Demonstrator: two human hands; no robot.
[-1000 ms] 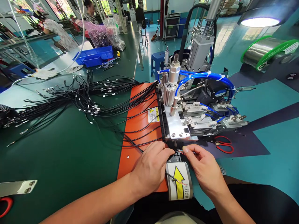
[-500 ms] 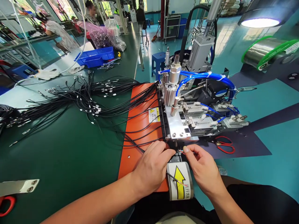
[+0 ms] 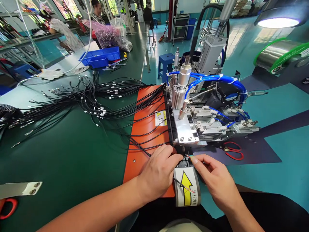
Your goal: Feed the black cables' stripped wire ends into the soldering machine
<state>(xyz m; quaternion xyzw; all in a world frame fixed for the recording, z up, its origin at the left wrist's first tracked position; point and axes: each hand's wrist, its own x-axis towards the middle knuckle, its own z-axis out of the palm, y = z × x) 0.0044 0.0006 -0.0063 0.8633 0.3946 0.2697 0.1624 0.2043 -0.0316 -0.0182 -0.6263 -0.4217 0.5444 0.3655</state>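
Observation:
My left hand (image 3: 159,170) is closed on a black cable, pressing its end down at the front of the machine (image 3: 185,129). From that end fan thin coloured wires (image 3: 188,157), pinched between the thumb and forefinger of my right hand (image 3: 216,175). A second black cable (image 3: 178,182) sticks out under my left palm, its stripped tip over the label with a yellow arrow (image 3: 187,187). Several black cables run across the orange plate (image 3: 140,141) into the machine's side. My fingers hide part of the wires.
A large bundle of black cables (image 3: 72,100) lies on the green table (image 3: 72,154). Red-handled scissors (image 3: 234,150) rest right of the machine. A solder wire spool (image 3: 277,56) and a lit lamp (image 3: 277,22) are at upper right. Blue bins (image 3: 101,56) stand farther back; people sit beyond.
My right thumb and forefinger have shifted slightly at the coloured wires, and that hand has turned a little. My left hand keeps its place on the cable. The whole view has moved slightly.

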